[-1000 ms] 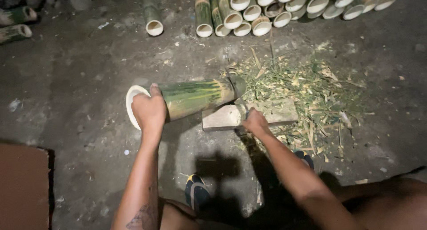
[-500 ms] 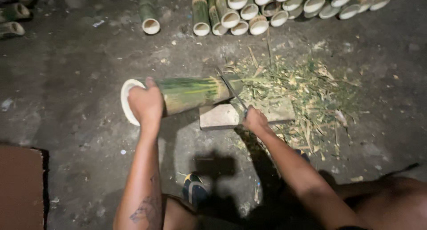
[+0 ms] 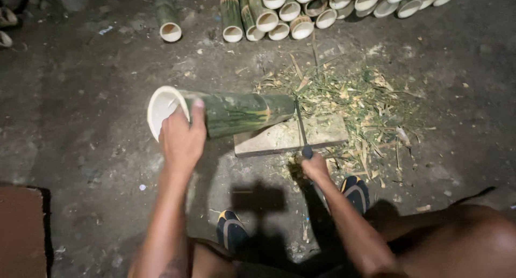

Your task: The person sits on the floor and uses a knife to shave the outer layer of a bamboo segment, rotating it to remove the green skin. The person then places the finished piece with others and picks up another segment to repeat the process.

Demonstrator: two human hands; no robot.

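Left hand (image 3: 181, 139): fingers grip green hollow bamboo section (image 3: 236, 112).
Right hand (image 3: 314, 167): fingers closed around thin dark-handled knife (image 3: 301, 130).

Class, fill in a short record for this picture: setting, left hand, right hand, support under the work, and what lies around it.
Setting: dim concrete floor
Left hand: grips the open end of a green bamboo section
Right hand: holds a blade against the bamboo's far end
Support: flat wooden block
Around: green shavings, row of cut bamboo tubes

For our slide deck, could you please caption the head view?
Left hand steadies a green bamboo section on a wooden block; right hand holds a knife.
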